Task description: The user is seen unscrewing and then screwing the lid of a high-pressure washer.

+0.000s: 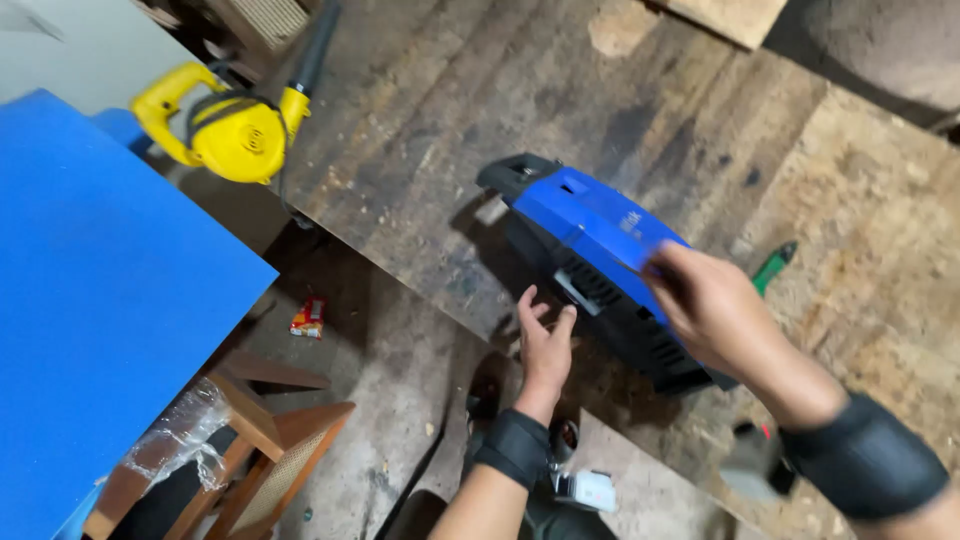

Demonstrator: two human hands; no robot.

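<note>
In the head view, a blue and black machine (pixel 600 270) was seen lying on the worn wooden bench (pixel 420 150). The left hand (pixel 545 345) was held at its black side, fingers spread apart. The right hand (pixel 715 310) was laid on its blue top, fingers blurred, so their state could not be told. A yellow blower (pixel 235 130) was lying well apart, beside a blue board (pixel 90 300).

One blue machine (pixel 600 250), one yellow blower (pixel 235 125), one green-handled tool (pixel 775 265) — and two hands, left (pixel 545 345) and right (pixel 710 310).

Dim, even light fell from above; the right hand (pixel 712 312) was motion-blurred (edges bowed slightly), shadows soft.
</note>
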